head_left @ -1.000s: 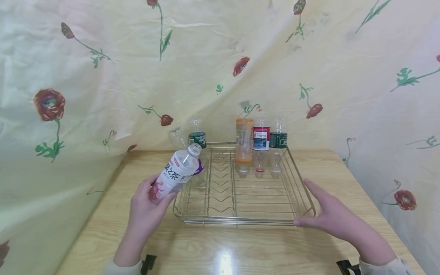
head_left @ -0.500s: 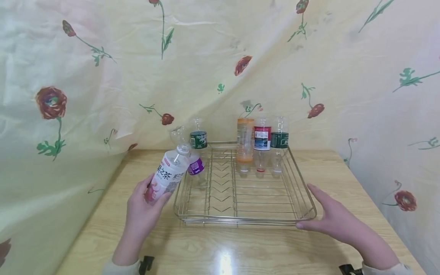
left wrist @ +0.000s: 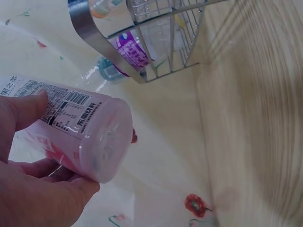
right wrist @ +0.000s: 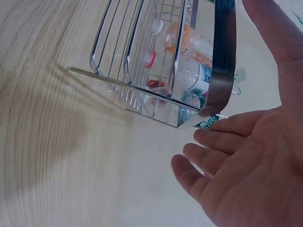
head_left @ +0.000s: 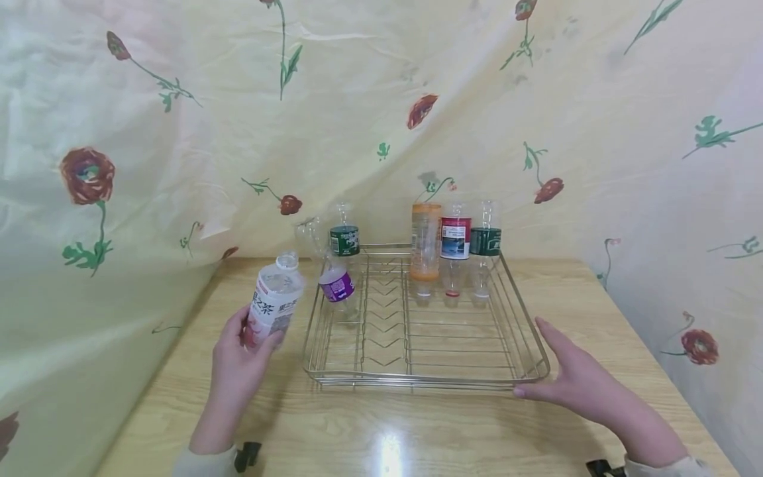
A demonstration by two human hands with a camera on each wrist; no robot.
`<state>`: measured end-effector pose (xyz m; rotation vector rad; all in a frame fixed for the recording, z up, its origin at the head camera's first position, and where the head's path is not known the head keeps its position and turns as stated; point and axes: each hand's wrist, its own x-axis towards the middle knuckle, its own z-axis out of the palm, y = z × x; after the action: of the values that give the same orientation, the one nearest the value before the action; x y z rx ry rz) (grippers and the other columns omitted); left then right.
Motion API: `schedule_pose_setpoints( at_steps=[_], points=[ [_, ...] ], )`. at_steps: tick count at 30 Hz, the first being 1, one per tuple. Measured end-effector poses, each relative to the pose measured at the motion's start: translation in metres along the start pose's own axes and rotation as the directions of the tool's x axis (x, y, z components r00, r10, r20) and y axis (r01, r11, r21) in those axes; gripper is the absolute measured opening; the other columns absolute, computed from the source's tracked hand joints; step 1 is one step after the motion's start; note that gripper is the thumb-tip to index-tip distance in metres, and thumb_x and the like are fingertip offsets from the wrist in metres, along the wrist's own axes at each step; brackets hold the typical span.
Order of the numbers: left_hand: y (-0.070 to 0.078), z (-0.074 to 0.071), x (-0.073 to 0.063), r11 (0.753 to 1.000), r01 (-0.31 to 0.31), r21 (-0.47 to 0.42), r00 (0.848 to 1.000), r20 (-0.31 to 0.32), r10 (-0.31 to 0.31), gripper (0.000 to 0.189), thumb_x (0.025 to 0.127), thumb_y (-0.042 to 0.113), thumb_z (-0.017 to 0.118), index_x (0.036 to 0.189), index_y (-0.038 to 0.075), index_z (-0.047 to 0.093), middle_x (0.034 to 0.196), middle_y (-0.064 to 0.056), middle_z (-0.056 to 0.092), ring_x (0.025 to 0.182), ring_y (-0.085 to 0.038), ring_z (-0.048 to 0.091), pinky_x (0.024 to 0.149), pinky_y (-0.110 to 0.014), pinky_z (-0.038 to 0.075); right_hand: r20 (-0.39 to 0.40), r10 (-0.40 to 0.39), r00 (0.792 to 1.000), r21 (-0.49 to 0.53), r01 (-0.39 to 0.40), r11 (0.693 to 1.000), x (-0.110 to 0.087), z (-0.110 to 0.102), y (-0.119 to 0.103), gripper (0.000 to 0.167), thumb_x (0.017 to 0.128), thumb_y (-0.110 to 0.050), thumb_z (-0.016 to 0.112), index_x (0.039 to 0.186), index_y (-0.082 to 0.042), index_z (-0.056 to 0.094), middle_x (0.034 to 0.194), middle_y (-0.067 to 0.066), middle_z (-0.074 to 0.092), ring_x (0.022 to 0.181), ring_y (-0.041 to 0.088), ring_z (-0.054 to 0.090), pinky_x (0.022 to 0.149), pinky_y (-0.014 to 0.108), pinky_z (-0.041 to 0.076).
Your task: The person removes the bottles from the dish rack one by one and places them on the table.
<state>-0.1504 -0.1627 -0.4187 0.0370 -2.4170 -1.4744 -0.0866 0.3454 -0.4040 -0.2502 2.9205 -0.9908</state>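
Note:
My left hand (head_left: 238,361) grips the lower part of a white and pink labelled plastic bottle (head_left: 274,301), left of a wire rack (head_left: 417,381). The bottle leans slightly right, its clear neck upward; in the left wrist view its base (left wrist: 111,142) faces the camera, thumb across the label. My right hand (head_left: 575,374) is at the rack's front right corner, thumb and index finger spread right at the rim. In the right wrist view the other fingers (right wrist: 213,156) extend loosely beside the metal band (right wrist: 225,61). Nearest the held bottle, a purple-labelled bottle (head_left: 337,286) leans in the rack.
At the rack's back left are a green-labelled bottle (head_left: 344,240) and a clear one (head_left: 308,233). Orange (head_left: 426,242), red-labelled (head_left: 456,238) and green-labelled bottles (head_left: 485,242) stand neck down at its back right. The wooden table (head_left: 334,430) meets a flowered cloth (head_left: 357,132) behind.
My left hand has carried the white and pink bottle leftward, away from the rack, and turned it more upright. The purple-labelled bottle now shows uncovered. My right hand stays at the rack's corner.

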Motion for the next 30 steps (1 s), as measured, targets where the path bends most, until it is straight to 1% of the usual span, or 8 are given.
schedule_pose_setpoints(
  at_steps=[4,10,16,20,26,30],
  points=[
    [-0.007,-0.002,0.004,0.999,0.024,-0.033,1.0,0.015,-0.024,0.07,0.09,0.006,0.078,0.147,-0.005,0.04,0.143,-0.024,0.048,0.133,-0.041,0.045,0.114,-0.053,0.035,-0.011,-0.008,1.0,0.006,0.008,1.0,0.0,0.002,0.002,0.13,0.072,-0.042,0.092,0.159,0.006,0.008,0.157,0.04,0.018,0.135,0.063,0.025,0.101,0.078,0.03],
    [-0.013,-0.006,0.009,0.995,0.063,-0.082,0.997,0.048,-0.059,0.073,0.092,0.006,0.076,0.15,-0.007,0.034,0.15,-0.027,0.041,0.141,-0.04,0.037,0.117,-0.047,0.03,-0.022,-0.034,0.999,0.026,0.034,0.999,0.001,0.006,0.008,0.131,0.072,-0.042,0.093,0.159,0.005,0.008,0.157,0.039,0.017,0.136,0.063,0.024,0.102,0.078,0.028],
    [-0.02,-0.006,0.012,0.993,0.069,-0.093,0.996,0.057,-0.064,0.072,0.093,0.004,0.073,0.15,-0.009,0.031,0.148,-0.029,0.041,0.139,-0.042,0.038,0.118,-0.045,0.028,-0.03,-0.039,0.999,0.042,0.04,0.998,0.003,0.008,0.013,0.131,0.072,-0.044,0.092,0.161,0.0,0.008,0.159,0.037,0.016,0.138,0.062,0.022,0.102,0.078,0.028],
    [-0.027,-0.005,0.017,0.994,0.078,-0.078,0.995,0.075,-0.072,0.071,0.094,0.004,0.073,0.15,-0.01,0.031,0.146,-0.03,0.042,0.137,-0.042,0.04,0.118,-0.047,0.029,-0.037,-0.046,0.998,0.048,0.048,0.998,0.004,0.008,0.013,0.129,0.073,-0.043,0.092,0.161,0.0,0.009,0.159,0.036,0.017,0.137,0.062,0.023,0.101,0.078,0.029],
    [-0.035,-0.006,0.021,0.992,0.122,-0.041,0.985,0.124,-0.116,0.073,0.096,0.009,0.071,0.151,-0.009,0.028,0.149,-0.031,0.04,0.139,-0.044,0.038,0.116,-0.052,0.031,-0.043,-0.029,0.999,0.037,0.031,0.999,0.006,0.01,0.013,0.125,0.075,-0.043,0.09,0.161,0.002,0.011,0.159,0.036,0.019,0.137,0.061,0.025,0.102,0.077,0.03],
    [-0.038,-0.006,0.024,0.99,0.137,-0.016,0.983,0.125,-0.134,0.073,0.096,0.01,0.071,0.151,-0.01,0.027,0.148,-0.032,0.039,0.138,-0.045,0.038,0.116,-0.053,0.032,-0.051,-0.021,0.998,0.034,0.023,0.999,0.006,0.01,0.013,0.125,0.075,-0.042,0.091,0.16,0.003,0.011,0.158,0.037,0.019,0.137,0.062,0.025,0.102,0.077,0.029]
  ],
)
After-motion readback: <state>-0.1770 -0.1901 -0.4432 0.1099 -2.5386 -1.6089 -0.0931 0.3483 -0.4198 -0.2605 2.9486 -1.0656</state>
